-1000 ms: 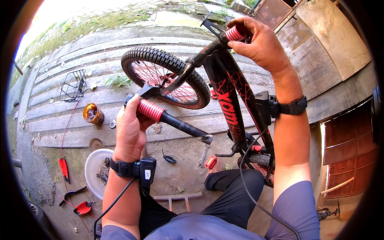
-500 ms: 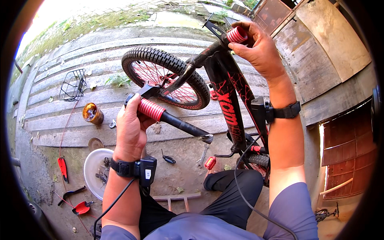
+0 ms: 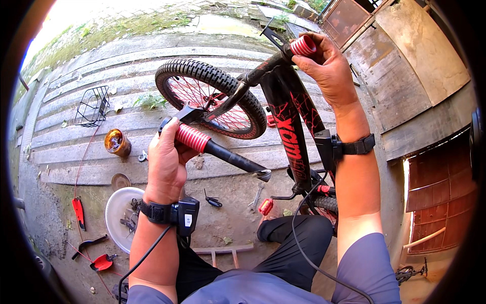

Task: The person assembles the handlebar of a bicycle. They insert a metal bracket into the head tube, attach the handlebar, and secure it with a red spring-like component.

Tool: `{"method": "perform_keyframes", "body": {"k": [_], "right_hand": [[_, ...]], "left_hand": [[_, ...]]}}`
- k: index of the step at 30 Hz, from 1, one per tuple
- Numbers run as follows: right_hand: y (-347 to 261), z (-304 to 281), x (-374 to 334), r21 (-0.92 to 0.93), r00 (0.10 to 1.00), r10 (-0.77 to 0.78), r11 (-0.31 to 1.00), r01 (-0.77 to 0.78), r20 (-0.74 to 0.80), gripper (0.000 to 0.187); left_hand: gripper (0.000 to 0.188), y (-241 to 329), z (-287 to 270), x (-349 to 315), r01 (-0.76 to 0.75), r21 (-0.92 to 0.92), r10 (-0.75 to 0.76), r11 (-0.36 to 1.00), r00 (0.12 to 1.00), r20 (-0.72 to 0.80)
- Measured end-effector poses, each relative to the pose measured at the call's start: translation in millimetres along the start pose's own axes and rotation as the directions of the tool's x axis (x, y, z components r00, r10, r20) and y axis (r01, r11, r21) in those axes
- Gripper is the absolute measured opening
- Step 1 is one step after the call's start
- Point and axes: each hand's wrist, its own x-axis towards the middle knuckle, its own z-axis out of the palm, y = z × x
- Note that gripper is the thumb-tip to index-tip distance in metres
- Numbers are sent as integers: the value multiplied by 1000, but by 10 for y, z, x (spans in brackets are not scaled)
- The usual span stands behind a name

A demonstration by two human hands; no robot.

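Observation:
My left hand is closed around a black quill stem at its red-and-white ribbed sleeve. The stem's slanted metal end points right, over the ground. At the upper right, my right hand pinches a second red-and-white striped sleeve between thumb and fingers. That sleeve sits against the head-tube end of a black bicycle frame with red markings, beside a slotted black bracket. The front wheel, with red spokes, lies to the left of the frame.
A white basin of small parts stands at the lower left, near a jar of brown grease and a wire basket. A wrench, a black multi-tool and red-and-black fender pieces lie on the ground.
My right hand has shifted slightly to the right, with the striped sleeve and the top of the frame moving along. The left hand and the stem have barely moved.

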Motion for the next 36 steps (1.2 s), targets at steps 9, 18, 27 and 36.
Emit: {"method": "perform_keyframes", "body": {"k": [9,18,27,36], "right_hand": [[-3,-39,15,-19,1000,-14,1000,15,28,40],[-16,-68,12,-78,997,10,997,-4,71,43],[-36,-56,21,-58,999,-27,998,29,26,39],[-61,-96,51,-63,999,-41,997,42,21,39]], "left_hand": [[24,11,43,-16,-3,-21,2,1000,1000,-25],[24,19,54,-27,-2,-24,1,1000,1000,-21],[24,0,27,-3,0,-28,0,1000,1000,3],[25,-7,4,3,-3,-21,3,1000,1000,3]]}}
